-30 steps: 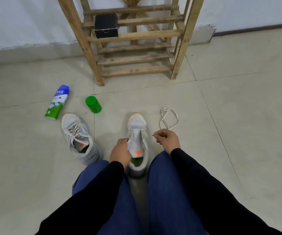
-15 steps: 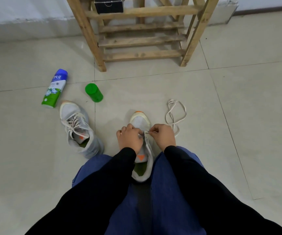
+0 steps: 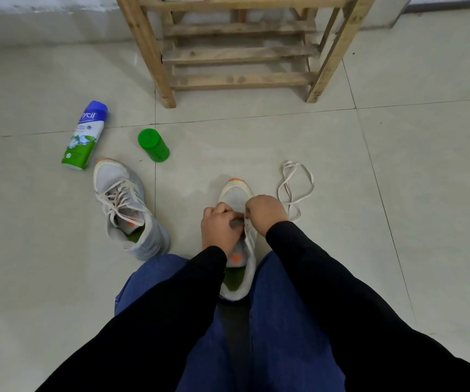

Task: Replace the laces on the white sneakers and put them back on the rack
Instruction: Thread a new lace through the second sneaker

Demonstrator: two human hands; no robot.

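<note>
Both hands have closed in since a second ago, when my right one was out beside the shoe. Now my left hand (image 3: pixel 219 227) and right hand (image 3: pixel 265 213) sit knuckle to knuckle over the front eyelets of the sneaker (image 3: pixel 236 195). The left curls round the upper. The right pinches the end of the lace (image 3: pixel 296 190), though the tip is hidden under my fingers. That sneaker stands on the floor (image 3: pixel 397 193) between my knees, toe pointing away. The rest of the lace lies in loose loops just right of the toe. A second sneaker (image 3: pixel 123 205), already laced, lies to my left. Beyond it are a spray can (image 3: pixel 85 134) on its side and a green cap (image 3: pixel 153 145). The wooden rack (image 3: pixel 239 55) stands further ahead.
</note>
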